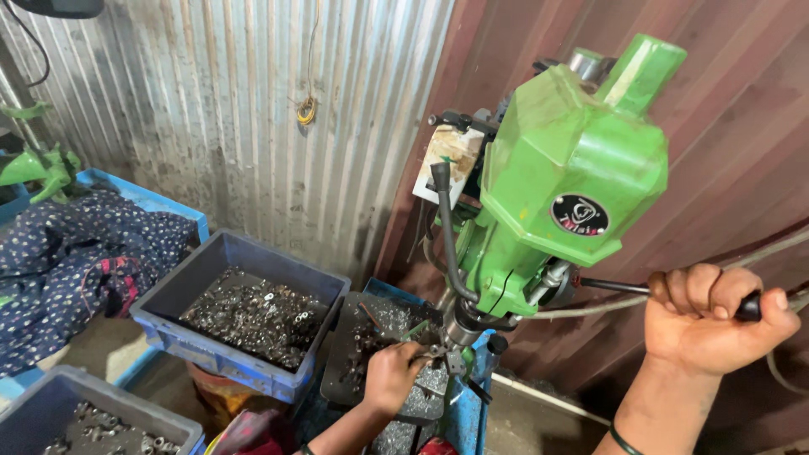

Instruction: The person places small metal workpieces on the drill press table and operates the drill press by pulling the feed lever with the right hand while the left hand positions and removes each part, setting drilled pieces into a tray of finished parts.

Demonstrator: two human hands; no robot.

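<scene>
A green bench drill press (566,175) stands against the wall in the head view. My right hand (706,318) is closed around its black feed lever handle (748,308), which runs back to the machine on a thin rod. My left hand (393,376) reaches under the spindle (462,323) and pinches a small metal part (431,354) on the drill table. Loose small metal parts lie on the dark tray (347,352) beside that hand.
A blue-grey crate (202,271) of small metal parts sits left of the drill. Another such crate (59,403) is at the bottom left. A dotted dark cloth (59,253) lies on a blue bin. Corrugated metal wall behind; a grey hose (445,244) curves down to the spindle.
</scene>
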